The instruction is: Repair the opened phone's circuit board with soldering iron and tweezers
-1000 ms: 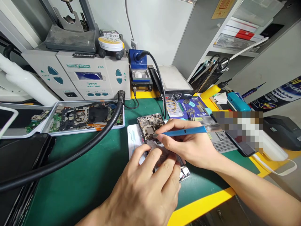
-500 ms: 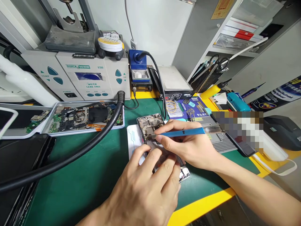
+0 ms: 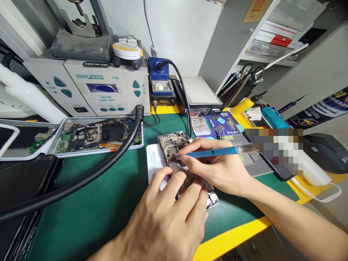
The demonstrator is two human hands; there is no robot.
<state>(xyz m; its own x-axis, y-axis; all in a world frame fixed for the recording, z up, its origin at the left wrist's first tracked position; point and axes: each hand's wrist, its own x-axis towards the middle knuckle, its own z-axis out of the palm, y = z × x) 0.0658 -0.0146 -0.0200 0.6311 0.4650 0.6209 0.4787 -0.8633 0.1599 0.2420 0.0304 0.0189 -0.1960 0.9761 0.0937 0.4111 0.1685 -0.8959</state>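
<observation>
A smartphone [image 3: 172, 145] with its back off lies on a white patterned pad [image 3: 152, 159], its circuit board bare at the far end. My left hand [image 3: 168, 206] covers the near half, bent fingers gripping it from above; the thumb is hidden. Between the thumb and fingers of my right hand [image 3: 217, 166] is a blue-handled pry tool [image 3: 212, 152]. One flat metal end points right, away from the phone. The other end reaches the board beside my fingertips, where the exact contact is too small to make out.
A hot air station [image 3: 100, 87] stands at the back left, its black hose [image 3: 108, 159] curving over the green mat [image 3: 89, 203]. Trays of circuit boards [image 3: 99, 150] sit below it. To the right are a perforated metal plate [image 3: 261, 165] and a dark phone [image 3: 280, 166].
The view has shifted very slightly. Both hands, the pry tool and the smartphone keep practically the same places.
</observation>
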